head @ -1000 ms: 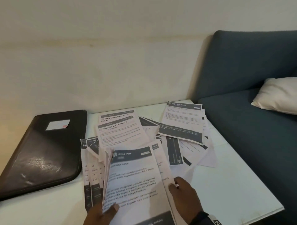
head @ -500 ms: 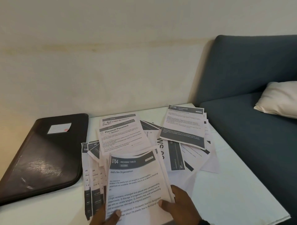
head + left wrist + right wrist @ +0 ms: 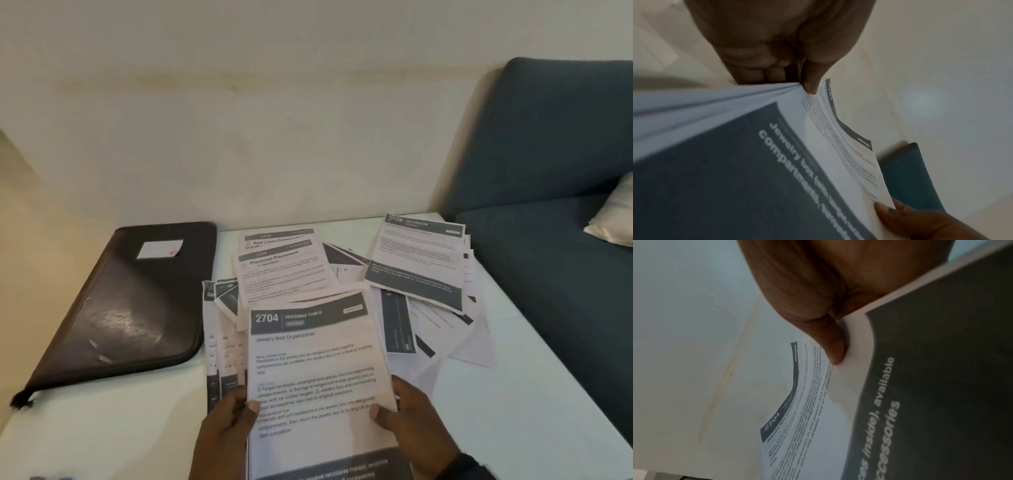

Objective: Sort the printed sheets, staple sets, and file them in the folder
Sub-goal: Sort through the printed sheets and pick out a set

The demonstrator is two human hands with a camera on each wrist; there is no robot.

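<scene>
While both hands work nearest the camera, a stack of printed sheets (image 3: 317, 377) sits gripped between them, held just above the near part of the white worktop (image 3: 513, 394). On the stack's left edge, the left hand (image 3: 226, 431) clamps down with its thumb on the top page and fingers tucked under; the left wrist view shows the thumb tip pressing right where the page edges fan. On the other edge, the right hand (image 3: 414, 425) pinches the same stack, thumb on top. And the top page reads "2704 Dressing Table, Jewelry Box Organization", with a dark band across its head and another at its foot.

Just beyond, loose sheets (image 3: 291, 270) lie scattered and overlapping on the worktop — "Placemat Placement" over "Bed Linen" in the middle, narrow dark-edged pages poking out to the left of the held stack. Further right, a bathroom sheet (image 3: 418, 257) tops a fanned pile near the worktop's right edge.

Off to the left, a black zipped folder (image 3: 130, 308) lies flat and closed, white label on its cover, just beside the scattered pages.

Farther back, a cream wall (image 3: 239, 137); to the right, a dark blue sofa (image 3: 548, 171) with a pale cushion (image 3: 613, 216).
</scene>
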